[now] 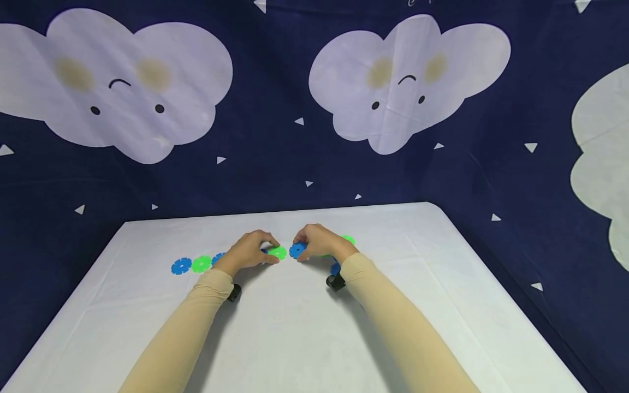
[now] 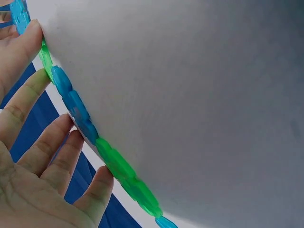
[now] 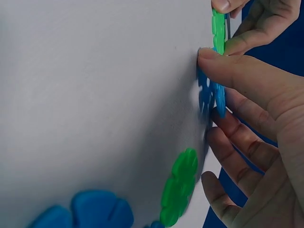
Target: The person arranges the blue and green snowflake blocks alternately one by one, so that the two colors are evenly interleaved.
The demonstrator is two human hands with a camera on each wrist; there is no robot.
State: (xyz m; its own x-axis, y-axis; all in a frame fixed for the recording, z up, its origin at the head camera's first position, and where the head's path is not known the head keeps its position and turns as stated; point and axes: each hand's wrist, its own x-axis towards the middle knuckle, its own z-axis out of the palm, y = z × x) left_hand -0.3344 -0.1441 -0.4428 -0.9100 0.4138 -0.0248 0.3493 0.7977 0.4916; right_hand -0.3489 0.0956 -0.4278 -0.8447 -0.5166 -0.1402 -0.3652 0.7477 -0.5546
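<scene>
Thumb and fingers of my left hand (image 1: pixel 249 250) pinch a green notched disc (image 1: pixel 278 252), the end piece of a row of blue and green discs. In the left wrist view a blue disc (image 2: pixel 74 104) adjoins it, followed by another green disc (image 2: pixel 128 176). My right hand (image 1: pixel 320 241) pinches a separate blue notched disc (image 1: pixel 297 250), with a small gap to the green one in the head view. In the right wrist view, this blue disc (image 3: pixel 220 99) stands edge-on between thumb and fingers. The left hand partly hides the middle of the row.
The row's left end shows a blue disc (image 1: pixel 181 266) and a green disc (image 1: pixel 201 264) on the white table (image 1: pixel 295 338). Beside the right wrist lie a loose green disc (image 3: pixel 179 187) and a blue disc (image 3: pixel 102 209). Behind the table hangs a dark blue cloth (image 1: pixel 270 164) with clouds.
</scene>
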